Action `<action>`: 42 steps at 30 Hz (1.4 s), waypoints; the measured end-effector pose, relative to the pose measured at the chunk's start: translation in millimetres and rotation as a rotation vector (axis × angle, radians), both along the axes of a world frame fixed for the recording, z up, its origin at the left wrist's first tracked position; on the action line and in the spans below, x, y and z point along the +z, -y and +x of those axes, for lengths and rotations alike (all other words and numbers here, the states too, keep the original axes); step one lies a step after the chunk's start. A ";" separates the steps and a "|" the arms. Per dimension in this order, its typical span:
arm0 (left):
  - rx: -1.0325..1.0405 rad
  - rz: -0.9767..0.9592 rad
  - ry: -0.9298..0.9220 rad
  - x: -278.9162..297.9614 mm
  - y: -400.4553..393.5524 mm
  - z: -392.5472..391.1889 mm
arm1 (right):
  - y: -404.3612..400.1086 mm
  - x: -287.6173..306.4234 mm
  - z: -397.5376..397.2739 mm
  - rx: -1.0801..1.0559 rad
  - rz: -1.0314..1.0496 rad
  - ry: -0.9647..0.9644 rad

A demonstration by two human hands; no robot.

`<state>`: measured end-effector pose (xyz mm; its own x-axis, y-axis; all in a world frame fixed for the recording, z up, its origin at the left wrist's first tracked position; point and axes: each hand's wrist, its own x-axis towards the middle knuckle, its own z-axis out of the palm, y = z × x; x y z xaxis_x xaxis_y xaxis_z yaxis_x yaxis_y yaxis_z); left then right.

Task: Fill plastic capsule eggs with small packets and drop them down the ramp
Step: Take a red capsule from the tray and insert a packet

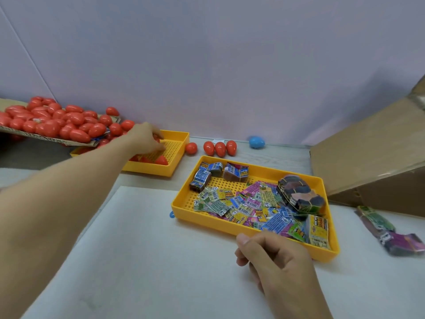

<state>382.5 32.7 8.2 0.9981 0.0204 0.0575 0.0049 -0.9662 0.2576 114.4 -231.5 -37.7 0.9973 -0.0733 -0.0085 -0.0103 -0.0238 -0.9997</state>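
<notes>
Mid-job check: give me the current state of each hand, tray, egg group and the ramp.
Left hand: reaching into far yellow plastic tray; grip blurred.
Right hand: loosely curled, holds nothing.
Near yellow plastic tray: holds loose packets, bundles.
Four red plastic eggs: closed, on table.
Blue plastic egg: closed.
Cardboard ramp: bare.

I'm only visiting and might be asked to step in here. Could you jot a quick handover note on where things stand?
Left hand: reaching into the far yellow plastic tray of red plastic capsule eggs; its grip is blurred.
Right hand: fingers loosely curled at the near rim of the yellow plastic tray of small colourful packets; it seems to hold nothing.
More red eggs lie heaped on a cardboard sheet far left; four red eggs and a blue egg sit on the table.
The brown cardboard ramp is at right.
No egg is in hand or visibly filled; picking, filling and dropping remain.
</notes>
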 end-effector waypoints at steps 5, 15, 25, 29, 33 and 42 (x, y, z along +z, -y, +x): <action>-0.088 -0.180 0.327 -7.5 5.1 -15.5 | 2.4 1.1 1.4 0.001 0.000 0.007; -0.112 0.152 0.107 -3.0 -12.5 -41.5 | 2.8 -1.9 -0.6 0.002 0.005 0.006; 0.062 -1.902 0.124 48.1 71.4 -128.8 | 3.0 0.5 -1.6 0.022 0.003 0.034; -0.076 -1.877 -0.101 21.0 133.5 -214.3 | 1.5 6.6 -3.1 -0.023 0.161 0.049; 0.045 -1.683 0.055 -20.6 168.1 -264.7 | 5.2 10.2 -6.2 -0.022 0.337 0.009; -0.070 -1.470 0.185 -44.6 155.3 -261.9 | 8.7 12.0 -15.2 0.030 0.231 0.006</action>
